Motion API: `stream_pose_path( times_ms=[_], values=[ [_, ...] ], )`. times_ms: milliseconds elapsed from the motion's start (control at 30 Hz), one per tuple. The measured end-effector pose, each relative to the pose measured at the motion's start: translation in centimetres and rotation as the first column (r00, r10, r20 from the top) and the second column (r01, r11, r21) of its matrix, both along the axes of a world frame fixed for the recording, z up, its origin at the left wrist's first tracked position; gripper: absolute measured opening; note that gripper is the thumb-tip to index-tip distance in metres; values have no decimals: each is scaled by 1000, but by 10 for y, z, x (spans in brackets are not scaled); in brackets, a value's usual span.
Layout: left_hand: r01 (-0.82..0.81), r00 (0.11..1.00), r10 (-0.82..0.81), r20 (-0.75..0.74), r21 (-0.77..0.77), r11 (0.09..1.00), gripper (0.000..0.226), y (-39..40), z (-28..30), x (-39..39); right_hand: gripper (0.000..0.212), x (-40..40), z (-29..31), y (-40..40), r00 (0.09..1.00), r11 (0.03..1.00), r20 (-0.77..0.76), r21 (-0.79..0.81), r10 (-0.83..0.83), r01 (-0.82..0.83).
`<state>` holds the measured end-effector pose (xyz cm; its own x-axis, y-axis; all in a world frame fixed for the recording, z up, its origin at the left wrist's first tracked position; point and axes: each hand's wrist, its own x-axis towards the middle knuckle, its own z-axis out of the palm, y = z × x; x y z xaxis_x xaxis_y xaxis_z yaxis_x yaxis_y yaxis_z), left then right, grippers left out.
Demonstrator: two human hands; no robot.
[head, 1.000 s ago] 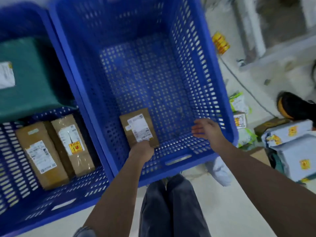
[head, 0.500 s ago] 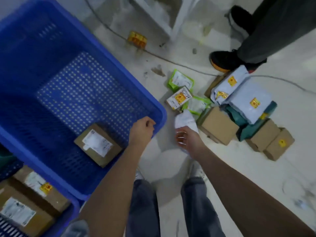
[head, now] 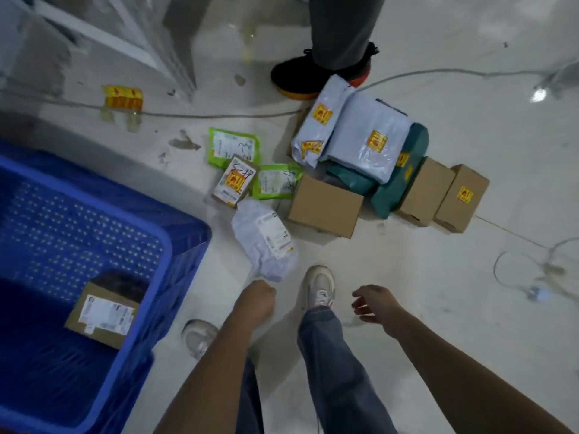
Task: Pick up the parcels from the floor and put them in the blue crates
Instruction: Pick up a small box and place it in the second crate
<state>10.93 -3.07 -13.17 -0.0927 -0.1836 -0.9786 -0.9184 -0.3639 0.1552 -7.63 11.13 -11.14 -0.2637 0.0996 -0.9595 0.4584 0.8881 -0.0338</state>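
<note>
Right now your left hand [head: 255, 300] is curled into a loose fist holding nothing, just below the white bag [head: 266, 241] on the floor [head: 407, 277], and your right hand [head: 374, 303] hangs released with fingers spread. One box [head: 101, 311] lies in the blue crate [head: 175, 277]; the remaining parcels [head: 360, 170] sit piled on the floor ahead.

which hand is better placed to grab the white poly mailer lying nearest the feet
Left, probably. The left hand hangs just below the white poly mailer's near corner, fingers curled and holding nothing. The right hand is open but sits off to the side, beyond the person's shoe, so it has farther to reach.
</note>
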Motion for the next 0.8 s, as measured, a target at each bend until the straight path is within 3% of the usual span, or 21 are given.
stream_pose_path(
  times_ms=[300,500,700,800],
  values=[
    [87,994,-100,-52,-210,974,19,-31,-25,-115,9,-72,-36,-17,996,993,-47,-89,-80,75],
    [15,997,-27,-69,-164,986,67,-37,-74,-131,12,-85,-90,-33,995,994,-90,-104,-39,30],
    [-71,995,48,-87,-284,956,62,-52,-134,-138,58,-94,-150,-47,991,994,-125,-110,-36,22],
    [-62,993,29,-112,-303,951,67,-62,-167,-143,62,-101,-176,-54,986,992,-152,-115,-69,52]
  ],
)
